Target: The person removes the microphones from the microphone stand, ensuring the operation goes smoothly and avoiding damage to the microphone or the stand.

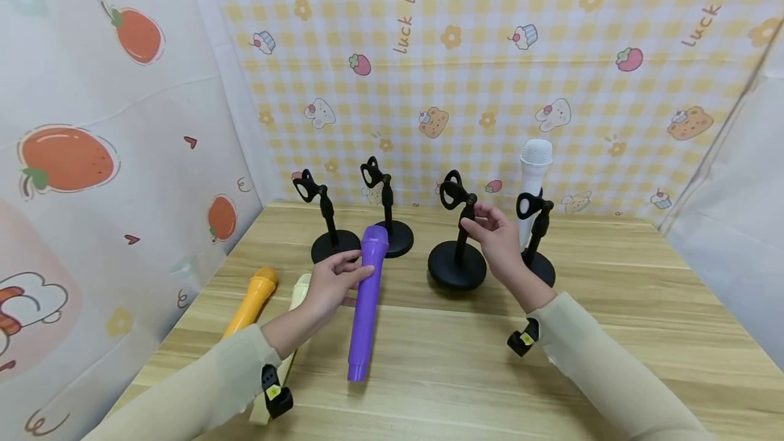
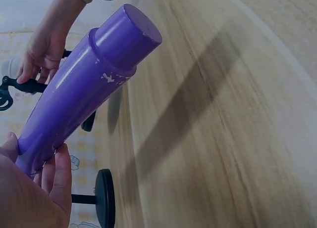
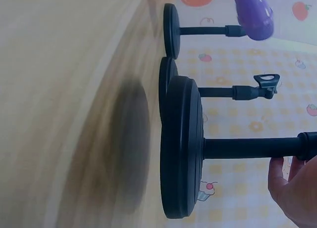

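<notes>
My left hand [image 1: 329,286] pinches a purple toy microphone [image 1: 366,312] near its head, between thumb and fingers. The microphone hangs above the table, head away from me; its chipped tail end shows large in the left wrist view. My right hand [image 1: 499,242] grips the post of a black desktop microphone stand [image 1: 457,267] just below its clip. That stand's round base [image 3: 181,149] is off the tabletop in the right wrist view, with a shadow apart from it. Its ring-shaped clip [image 1: 454,190] holds nothing.
Two more black stands, one at left [image 1: 333,245] and one behind the purple microphone [image 1: 397,238], have bare clips. At right, a white microphone [image 1: 535,162] stands upright by another stand [image 1: 539,267]. An orange microphone [image 1: 252,301] and a pale yellow one [image 1: 300,290] lie at left.
</notes>
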`<state>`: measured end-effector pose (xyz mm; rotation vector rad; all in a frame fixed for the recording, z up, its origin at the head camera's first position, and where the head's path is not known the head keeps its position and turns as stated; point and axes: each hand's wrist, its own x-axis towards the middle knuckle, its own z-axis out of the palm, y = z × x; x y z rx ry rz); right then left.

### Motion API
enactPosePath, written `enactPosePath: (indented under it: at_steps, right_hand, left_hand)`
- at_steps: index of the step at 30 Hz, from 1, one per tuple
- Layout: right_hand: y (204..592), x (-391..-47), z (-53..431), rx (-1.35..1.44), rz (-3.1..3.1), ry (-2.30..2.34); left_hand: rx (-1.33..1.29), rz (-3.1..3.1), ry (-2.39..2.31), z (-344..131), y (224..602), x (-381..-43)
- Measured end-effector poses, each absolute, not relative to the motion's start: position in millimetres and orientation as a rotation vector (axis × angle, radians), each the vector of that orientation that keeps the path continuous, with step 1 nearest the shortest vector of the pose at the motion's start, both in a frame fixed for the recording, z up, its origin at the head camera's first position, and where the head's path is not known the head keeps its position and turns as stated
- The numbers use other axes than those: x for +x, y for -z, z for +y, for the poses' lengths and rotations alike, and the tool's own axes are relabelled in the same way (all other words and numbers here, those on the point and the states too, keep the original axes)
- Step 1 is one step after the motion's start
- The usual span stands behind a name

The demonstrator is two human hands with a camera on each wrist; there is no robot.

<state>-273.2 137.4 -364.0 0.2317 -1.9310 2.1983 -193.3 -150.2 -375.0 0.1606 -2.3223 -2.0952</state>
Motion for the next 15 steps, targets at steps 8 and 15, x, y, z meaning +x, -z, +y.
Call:
enactPosePath:
  at_steps: [8,15]
  right_hand:
    - [357.5,-287.0,131.6,0.212,-1.901,-2.197]
    - [351.4,-297.6,127.2,0.167,-1.878,-2.235]
  left_hand:
    - [0.215,-2.357,2.102,-153.0,387.9,-190.1]
    - [0.248,-2.380,2.108,-154.2,395.6,-185.3]
